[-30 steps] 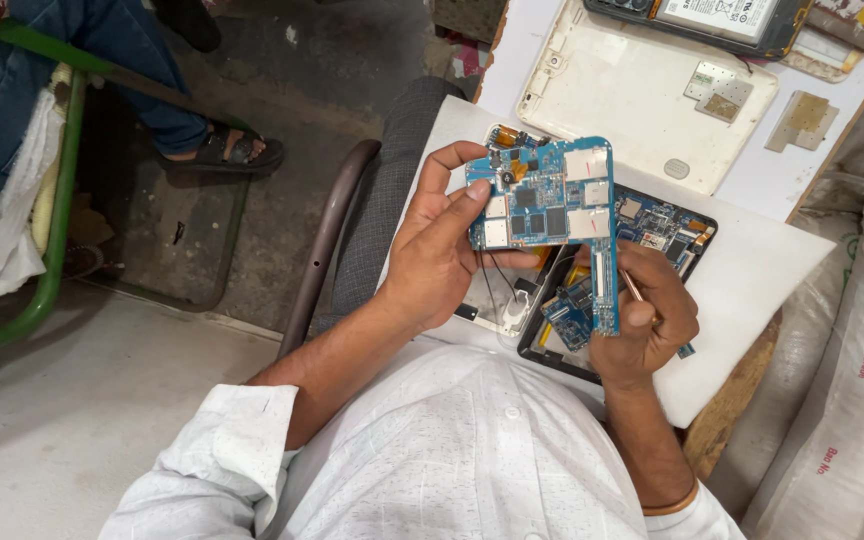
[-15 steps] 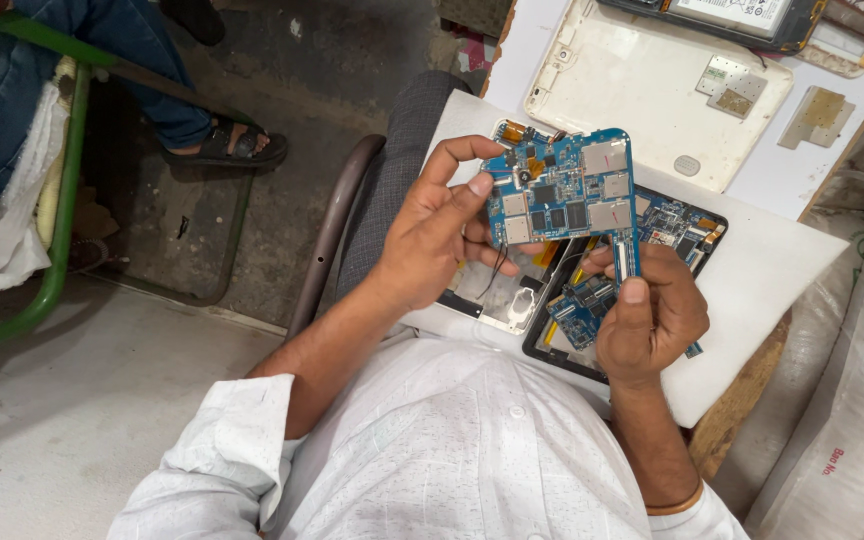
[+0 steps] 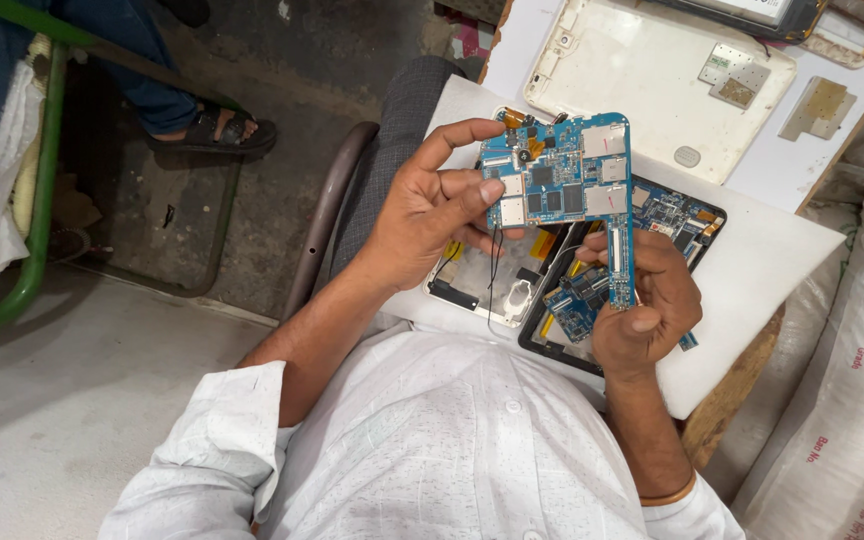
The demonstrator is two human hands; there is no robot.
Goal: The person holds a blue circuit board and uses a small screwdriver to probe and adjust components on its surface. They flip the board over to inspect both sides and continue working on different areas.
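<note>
Circuit board (image 3: 564, 175), blue, L-shaped: lifted above opened tablet chassis (image 3: 592, 290) on desk (image 3: 782, 260). Left hand (image 3: 422, 215) pinches its side; right hand (image 3: 647, 305) grips lower strip. Step: inspection; next likely needs careful steadying.

— Behind the blue circuit board (image 3: 562, 180): part of the opened device (image 3: 642, 260) hidden, its middle covered.
— And under the right hand (image 3: 642, 310)?
— Lower end of the board's narrow strip buried in the palm; grip on it not clear. Smaller blue board (image 3: 574, 300) partly covered too.
— Left hand (image 3: 432, 215)?
— Fingertips behind the board's edge, out of sight.
— Top of view?
— White back cover (image 3: 642, 70) cut by the edge; dark device (image 3: 752, 12) barely showing. Seated person's leg (image 3: 132, 70) cropped at the knee.
— Chips on the board?
— Too small to tell apart.
</note>
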